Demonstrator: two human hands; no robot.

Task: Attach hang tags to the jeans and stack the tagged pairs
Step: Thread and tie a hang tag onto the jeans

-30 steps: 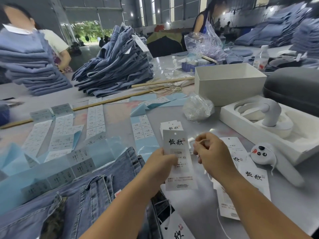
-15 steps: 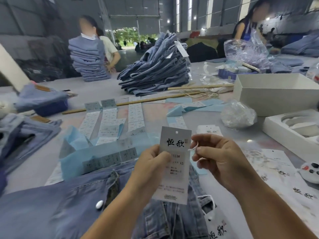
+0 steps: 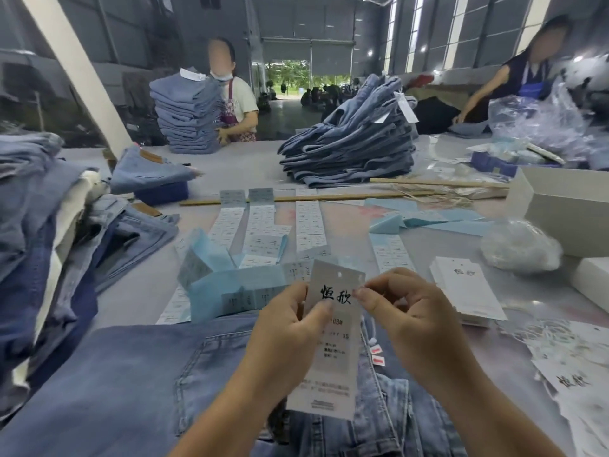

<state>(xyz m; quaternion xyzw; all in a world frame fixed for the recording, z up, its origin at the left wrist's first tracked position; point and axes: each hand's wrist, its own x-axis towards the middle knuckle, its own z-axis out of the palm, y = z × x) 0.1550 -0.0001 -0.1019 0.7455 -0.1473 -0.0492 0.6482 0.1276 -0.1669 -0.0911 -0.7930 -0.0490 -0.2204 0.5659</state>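
A white hang tag point(image 3: 333, 364) with black characters is held upright over a pair of blue jeans point(image 3: 131, 384) that lies flat before me. My left hand point(image 3: 290, 328) grips the tag's left edge, thumb on its face. My right hand point(image 3: 408, 311) pinches the tag's upper right corner, near its punched hole; whether a string lies between the fingers cannot be made out. A stack of blank tags point(image 3: 464, 288) sits to the right. More loose tags point(image 3: 576, 377) lie at the far right.
Sticker strips point(image 3: 308, 222) and blue backing paper point(image 3: 230, 285) cover the table's middle. Jeans piles stand at left point(image 3: 36, 225) and centre back point(image 3: 352, 153). A white box point(image 3: 566, 206) and plastic bag point(image 3: 517, 245) sit right. Two people work at the far side.
The view has swung left, bringing the left jeans pile in. My right hand moved in from beside the tag and now pinches its upper right corner. The left hand keeps its grip.
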